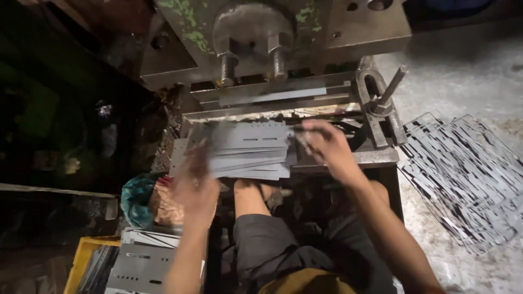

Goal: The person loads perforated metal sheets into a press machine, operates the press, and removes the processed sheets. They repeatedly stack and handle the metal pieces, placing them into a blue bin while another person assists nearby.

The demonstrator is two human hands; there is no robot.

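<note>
Grey slotted metal plates (248, 149), yellow crate (81, 256), green-flecked press (272, 38)

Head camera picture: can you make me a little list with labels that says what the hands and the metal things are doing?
Place: a worn green press machine with a metal bed
Left hand: blurred, at the near left edge of a stack of flat grey slotted metal plates
Right hand: on the right end of that stack; grip unclear
Lower left: a yellow crate and more grey plates
Right floor: a heap of punched metal strips
Also: a teal cloth bundle
</note>
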